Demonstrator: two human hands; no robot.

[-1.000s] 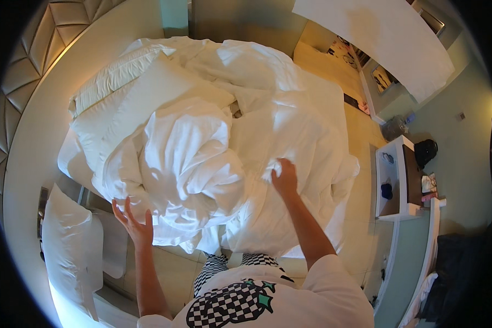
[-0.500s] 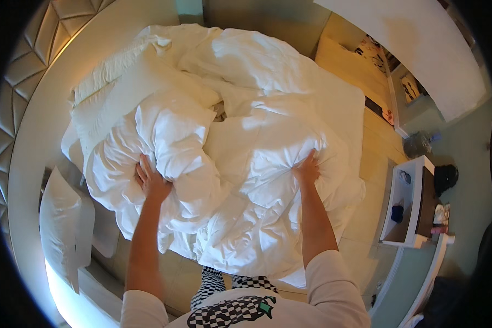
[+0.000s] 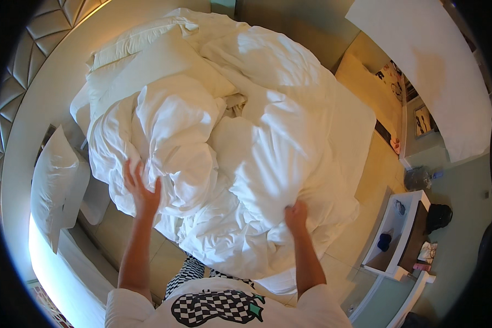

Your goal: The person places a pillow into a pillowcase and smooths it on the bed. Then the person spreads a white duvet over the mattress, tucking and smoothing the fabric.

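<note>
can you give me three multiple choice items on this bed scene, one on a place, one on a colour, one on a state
1. Where does the loose pillow lie?
A. off the bed, to the person's left
B. on the nightstand
C. under the right hand

2. What colour is the duvet?
A. dark blue
B. white
C. red

3. How is the left hand set?
A. closed in a fist round a pillow
B. open, fingers spread, at the duvet's edge
C. resting on the nightstand

Answers:
1 A, the pillow sits beside the bed near the picture's left rim.
2 B, the crumpled duvet is white all over.
3 B, its fingers are splayed against the bunched cloth, while the right hand has its grip closed on a fold.
</note>
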